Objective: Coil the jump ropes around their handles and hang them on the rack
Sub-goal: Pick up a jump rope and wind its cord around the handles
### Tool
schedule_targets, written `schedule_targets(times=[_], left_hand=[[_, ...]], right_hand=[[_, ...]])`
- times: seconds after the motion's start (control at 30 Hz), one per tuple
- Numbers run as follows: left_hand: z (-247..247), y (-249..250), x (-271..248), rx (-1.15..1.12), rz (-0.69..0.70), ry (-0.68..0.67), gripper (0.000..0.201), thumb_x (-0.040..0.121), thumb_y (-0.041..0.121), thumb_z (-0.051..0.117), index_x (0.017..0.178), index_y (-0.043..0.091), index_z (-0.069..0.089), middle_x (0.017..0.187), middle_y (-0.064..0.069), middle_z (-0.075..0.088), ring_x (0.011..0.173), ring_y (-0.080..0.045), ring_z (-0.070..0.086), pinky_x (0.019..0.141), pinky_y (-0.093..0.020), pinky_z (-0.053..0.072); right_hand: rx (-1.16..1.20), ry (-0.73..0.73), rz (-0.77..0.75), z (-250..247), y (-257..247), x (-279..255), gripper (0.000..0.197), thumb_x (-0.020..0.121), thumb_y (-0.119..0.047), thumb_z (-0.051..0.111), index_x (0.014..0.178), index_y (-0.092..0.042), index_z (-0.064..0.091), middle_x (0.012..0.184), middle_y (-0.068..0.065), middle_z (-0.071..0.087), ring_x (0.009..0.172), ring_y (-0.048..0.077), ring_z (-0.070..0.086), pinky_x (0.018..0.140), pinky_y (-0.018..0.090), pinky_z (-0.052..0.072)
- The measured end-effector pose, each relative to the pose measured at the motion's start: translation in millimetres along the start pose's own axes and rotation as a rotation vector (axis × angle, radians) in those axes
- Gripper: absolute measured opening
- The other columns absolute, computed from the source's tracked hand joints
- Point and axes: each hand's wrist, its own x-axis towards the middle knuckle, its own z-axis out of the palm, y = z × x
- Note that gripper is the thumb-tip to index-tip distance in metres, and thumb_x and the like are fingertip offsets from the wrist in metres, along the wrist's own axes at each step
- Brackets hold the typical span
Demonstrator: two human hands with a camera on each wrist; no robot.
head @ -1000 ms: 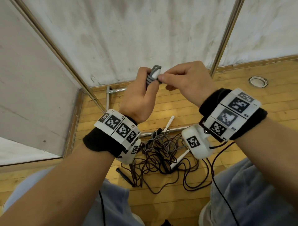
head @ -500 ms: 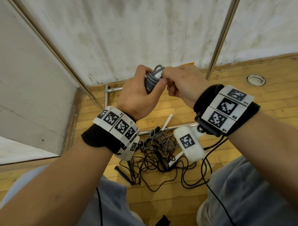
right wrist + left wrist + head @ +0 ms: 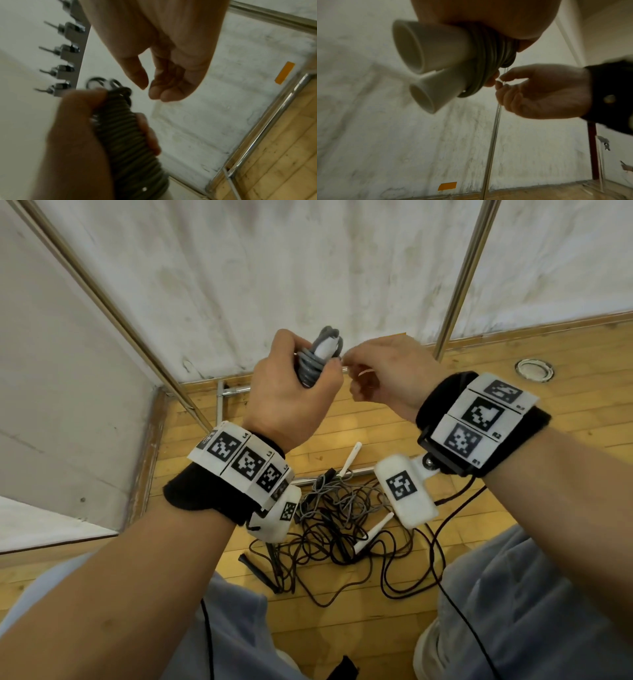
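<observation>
The left hand (image 3: pixel 287 392) is wrapped round a coiled grey jump rope (image 3: pixel 310 364) and its two white handles (image 3: pixel 426 65), held up before the far wall (image 3: pixel 308 268). The right hand (image 3: pixel 387 371) sits just right of it, fingers loosely curled with thumb and fingertips close together – the right wrist view shows nothing between them. Only that view shows the rack (image 3: pixel 68 54) with its row of metal pegs, upper left; only the left wrist view shows the handles' hollow ends. On the wooden floor (image 3: pixel 565 354) nearer the person lies a tangle of black and grey ropes (image 3: pixel 342 525). The wristbands (image 3: pixel 479 419) carry square black-and-white codes and small labels – "R2" is readable.
</observation>
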Motion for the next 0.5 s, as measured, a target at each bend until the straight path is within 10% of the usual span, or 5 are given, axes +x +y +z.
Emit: schedule_targets(times=[0.27, 0.5], left_hand=[[1.0, 0.9, -0.6, -0.100, -0.104, -0.011, 0.027, 0.069, 0.052, 0.057, 0.078, 0.030, 0.043, 0.066, 0.002, 0.061, 0.058, -0.024, 0.064, 0.042, -0.034, 0.046], [1.1, 11.4, -3.0, -0.094, -0.122, -0.032, 0.028, 0.067, 0.050, 0.058, 0.077, 0.029, 0.044, 0.066, 0.000, 0.062, 0.061, -0.026, 0.065, 0.046, -0.037, 0.049]], right_hand=[[0.012, -0.105, -0.222, 0.2, -0.9, -4.6, 0.008, 0.085, -0.012, 0.066, 0.085, -0.004, 0.069, 0.070, 0.007, 0.063, 0.057, 0.017, 0.055, 0.057, 0.027, 0.048], [-0.110, 0.021, -0.187, 3.7, -2.9, -1.1, 0.025, 0.087, -0.004, 0.053, 0.063, -0.003, 0.057, 0.057, 0.011, 0.051, 0.045, 0.019, 0.053, 0.050, 0.028, 0.047]])
